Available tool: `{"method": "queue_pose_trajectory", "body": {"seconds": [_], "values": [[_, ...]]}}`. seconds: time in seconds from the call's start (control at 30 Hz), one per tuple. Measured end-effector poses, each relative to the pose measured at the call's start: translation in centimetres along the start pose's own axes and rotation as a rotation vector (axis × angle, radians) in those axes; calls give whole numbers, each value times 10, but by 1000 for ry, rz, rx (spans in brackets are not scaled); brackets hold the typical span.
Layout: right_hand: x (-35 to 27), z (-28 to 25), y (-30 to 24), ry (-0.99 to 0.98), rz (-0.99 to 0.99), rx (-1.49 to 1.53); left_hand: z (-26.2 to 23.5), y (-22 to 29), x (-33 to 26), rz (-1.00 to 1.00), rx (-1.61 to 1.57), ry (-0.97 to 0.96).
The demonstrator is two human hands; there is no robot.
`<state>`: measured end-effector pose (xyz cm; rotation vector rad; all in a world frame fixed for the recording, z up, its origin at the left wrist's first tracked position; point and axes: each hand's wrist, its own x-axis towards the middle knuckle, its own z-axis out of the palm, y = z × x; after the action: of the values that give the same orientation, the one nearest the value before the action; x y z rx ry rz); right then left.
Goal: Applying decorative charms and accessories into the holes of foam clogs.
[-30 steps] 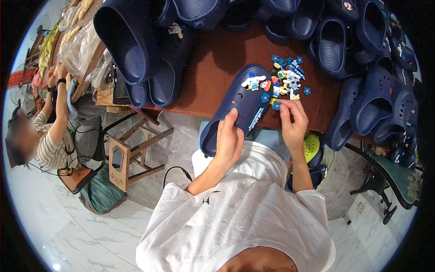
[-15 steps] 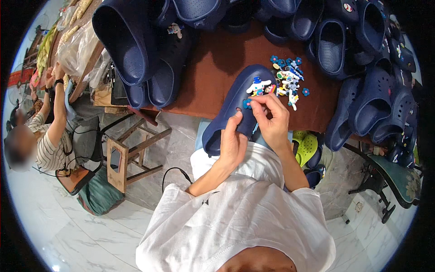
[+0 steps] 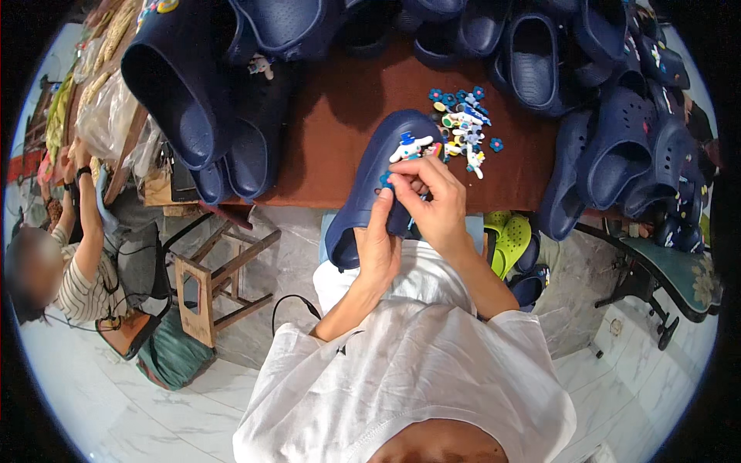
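Observation:
A navy clog (image 3: 356,189) lies toe-away at the table's near edge. My left hand (image 3: 377,255) is closed around its side, fingers inside the foot opening and thumb on the upper. My right hand (image 3: 437,202) pinches a small blue flower charm (image 3: 385,180) with a pink centre against the clog's upper, beside my left thumb tip. Farther up the toe sits a white long-eared figure charm (image 3: 411,145) with a blue hat. Another colourful charm (image 3: 434,150) is partly hidden by my right hand. Beside the clog lies a pile of loose charms (image 3: 465,130).
Navy clogs (image 3: 532,65) crowd the table's back and right side, and a pair (image 3: 174,108) stands at left. Lime clogs (image 3: 509,243) sit below the edge. A wooden stool (image 3: 197,297) stands left; another person (image 3: 89,270) works beyond it. A green-topped chair (image 3: 671,270) stands right.
The flower charm has moved with my right fingers toward my left thumb, over the spot where a hole showed in the clog. The whole view has shifted slightly.

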<state>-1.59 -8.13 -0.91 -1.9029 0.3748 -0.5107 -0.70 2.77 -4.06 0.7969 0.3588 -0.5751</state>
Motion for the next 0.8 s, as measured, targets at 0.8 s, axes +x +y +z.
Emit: {"method": "queue_pose_trajectory", "body": {"seconds": [0.8], "values": [[-18, 6, 8, -102, -301, -394, -4, 6, 5, -60, -27, 90]]}}
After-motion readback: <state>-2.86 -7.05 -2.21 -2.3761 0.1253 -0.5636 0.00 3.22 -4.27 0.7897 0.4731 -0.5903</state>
